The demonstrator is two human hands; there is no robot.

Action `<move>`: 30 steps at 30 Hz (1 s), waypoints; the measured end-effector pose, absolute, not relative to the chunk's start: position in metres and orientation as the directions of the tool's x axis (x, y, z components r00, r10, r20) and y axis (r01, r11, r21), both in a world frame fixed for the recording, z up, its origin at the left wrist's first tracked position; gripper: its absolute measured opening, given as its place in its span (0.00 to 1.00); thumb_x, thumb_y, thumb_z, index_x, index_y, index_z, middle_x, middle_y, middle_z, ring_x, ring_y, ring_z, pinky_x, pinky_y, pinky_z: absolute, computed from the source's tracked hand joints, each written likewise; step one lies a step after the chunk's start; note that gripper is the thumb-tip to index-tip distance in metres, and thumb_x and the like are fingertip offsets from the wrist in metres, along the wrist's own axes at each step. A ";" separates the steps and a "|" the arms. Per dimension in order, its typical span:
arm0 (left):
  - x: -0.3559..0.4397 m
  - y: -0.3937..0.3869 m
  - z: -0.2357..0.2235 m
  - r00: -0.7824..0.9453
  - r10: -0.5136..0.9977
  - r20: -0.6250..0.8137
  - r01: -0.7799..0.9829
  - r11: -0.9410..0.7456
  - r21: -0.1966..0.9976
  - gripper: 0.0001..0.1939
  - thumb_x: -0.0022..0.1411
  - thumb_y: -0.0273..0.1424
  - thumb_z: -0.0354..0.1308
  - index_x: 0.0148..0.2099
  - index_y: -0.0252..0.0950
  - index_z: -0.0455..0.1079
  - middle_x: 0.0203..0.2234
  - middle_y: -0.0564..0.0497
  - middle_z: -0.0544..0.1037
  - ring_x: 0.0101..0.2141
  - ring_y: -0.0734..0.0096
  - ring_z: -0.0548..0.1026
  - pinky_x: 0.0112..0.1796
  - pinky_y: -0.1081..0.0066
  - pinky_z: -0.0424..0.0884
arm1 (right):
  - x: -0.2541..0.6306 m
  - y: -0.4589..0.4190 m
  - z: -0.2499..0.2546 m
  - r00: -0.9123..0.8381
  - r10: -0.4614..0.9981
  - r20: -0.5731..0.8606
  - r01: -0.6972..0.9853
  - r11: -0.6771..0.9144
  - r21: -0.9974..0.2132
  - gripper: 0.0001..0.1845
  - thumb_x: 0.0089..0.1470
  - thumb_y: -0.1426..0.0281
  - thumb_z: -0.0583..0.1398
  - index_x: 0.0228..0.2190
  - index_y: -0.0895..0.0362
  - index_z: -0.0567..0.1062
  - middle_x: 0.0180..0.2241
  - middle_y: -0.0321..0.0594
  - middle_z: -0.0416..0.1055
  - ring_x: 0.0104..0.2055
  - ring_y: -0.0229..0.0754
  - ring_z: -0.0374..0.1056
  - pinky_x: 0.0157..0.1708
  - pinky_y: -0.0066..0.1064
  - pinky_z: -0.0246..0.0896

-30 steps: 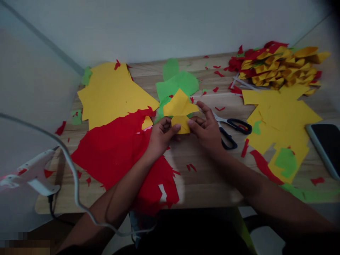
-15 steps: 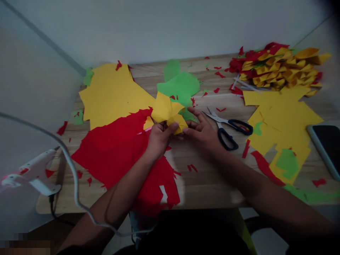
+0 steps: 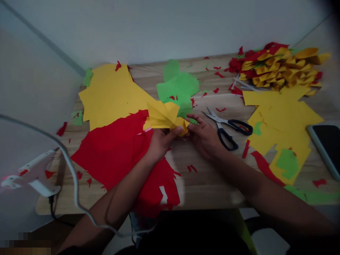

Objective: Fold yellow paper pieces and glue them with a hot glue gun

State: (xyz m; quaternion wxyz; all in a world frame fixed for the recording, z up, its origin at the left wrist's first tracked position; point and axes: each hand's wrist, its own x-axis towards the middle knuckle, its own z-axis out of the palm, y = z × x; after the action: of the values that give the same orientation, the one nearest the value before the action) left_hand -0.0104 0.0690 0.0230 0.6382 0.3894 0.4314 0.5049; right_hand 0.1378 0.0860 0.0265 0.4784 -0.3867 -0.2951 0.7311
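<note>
A folded piece of yellow paper with petal-like flaps is held over the middle of the table. My left hand is closed on its near edge, thumb pressed on top. At the paper's right end, my right hand pinches with thumb and fingertips, its index finger raised a little; some fingertips are hidden behind the paper. Scissors with dark handles lie with blades parted just beyond my right hand. Red paper spreads under my left forearm, and green paper lies behind the held piece.
Large yellow sheets lie back left. A heap of folded yellow and red pieces is at back right, with cut yellow sheets before it. A phone lies far right. A glue gun and white cable are at left.
The folded yellow paper has tilted over to the left, its flaps now lying lower and flatter. My right hand has shifted slightly down with the fingers drawn closer in.
</note>
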 end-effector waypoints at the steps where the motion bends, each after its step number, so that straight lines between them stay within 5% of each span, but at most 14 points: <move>1: -0.010 0.070 0.024 0.103 0.983 -0.155 -0.312 0.179 0.933 0.23 0.52 0.45 0.72 0.45 0.36 0.76 0.36 0.45 0.84 0.38 0.56 0.82 0.34 0.63 0.81 | 0.138 0.086 0.026 -0.218 0.939 -0.266 -0.447 -0.339 -0.828 0.26 0.39 0.62 0.73 0.37 0.50 0.67 0.29 0.26 0.72 0.23 0.33 0.64 0.25 0.28 0.65; 7: -0.009 0.071 0.027 0.038 0.980 -0.196 -0.355 0.197 0.914 0.22 0.51 0.39 0.73 0.47 0.37 0.75 0.38 0.48 0.83 0.37 0.61 0.82 0.28 0.71 0.79 | 0.139 0.084 0.030 -0.059 0.998 -0.035 -0.185 -0.046 -0.982 0.19 0.43 0.59 0.73 0.24 0.53 0.69 0.22 0.29 0.68 0.24 0.34 0.64 0.25 0.28 0.60; 11: -0.011 0.073 0.027 0.019 0.978 -0.209 -0.380 0.201 0.903 0.22 0.51 0.39 0.72 0.47 0.37 0.75 0.39 0.48 0.83 0.35 0.64 0.82 0.25 0.73 0.77 | 0.141 0.082 0.030 -0.093 0.994 0.053 -0.038 0.050 -0.998 0.11 0.50 0.60 0.70 0.30 0.53 0.79 0.29 0.35 0.76 0.30 0.39 0.70 0.32 0.32 0.65; 16: -0.011 0.074 0.023 0.009 0.983 -0.181 -0.410 0.169 0.896 0.22 0.52 0.37 0.72 0.48 0.36 0.74 0.40 0.47 0.83 0.35 0.64 0.82 0.28 0.72 0.78 | 0.142 0.081 0.027 -0.141 0.986 0.085 0.077 0.097 -0.992 0.13 0.52 0.60 0.68 0.39 0.51 0.80 0.35 0.36 0.77 0.32 0.38 0.71 0.34 0.32 0.66; 22: -0.011 0.073 0.023 0.005 0.983 -0.183 -0.417 0.169 0.893 0.21 0.51 0.40 0.72 0.45 0.36 0.75 0.41 0.47 0.83 0.36 0.64 0.82 0.29 0.71 0.78 | 0.141 0.084 0.022 -0.086 0.990 0.109 -0.004 0.109 -0.994 0.17 0.49 0.60 0.70 0.37 0.53 0.73 0.32 0.34 0.73 0.32 0.38 0.70 0.31 0.29 0.66; 26: -0.010 0.072 0.025 0.055 0.987 -0.151 -0.424 0.160 0.891 0.16 0.52 0.36 0.72 0.40 0.35 0.76 0.38 0.47 0.83 0.34 0.64 0.81 0.32 0.69 0.78 | 0.141 0.089 0.017 -0.264 0.961 -0.079 -0.244 -0.146 -0.959 0.26 0.47 0.59 0.70 0.46 0.51 0.71 0.30 0.32 0.73 0.29 0.38 0.70 0.29 0.32 0.68; 30: -0.009 0.069 0.028 0.097 0.979 -0.181 -0.425 0.205 0.882 0.17 0.51 0.35 0.72 0.42 0.34 0.77 0.38 0.47 0.83 0.33 0.64 0.81 0.31 0.68 0.79 | 0.140 0.089 0.019 -0.306 0.932 -0.196 -0.412 -0.315 -0.855 0.26 0.42 0.63 0.73 0.43 0.50 0.73 0.36 0.33 0.76 0.29 0.37 0.70 0.26 0.30 0.69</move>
State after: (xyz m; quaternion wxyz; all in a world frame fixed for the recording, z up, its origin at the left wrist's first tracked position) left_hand -0.0086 0.0693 0.0278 0.6589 0.3379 0.4101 0.5325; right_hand 0.1403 0.0894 0.0186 0.4634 -0.3634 -0.3571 0.7250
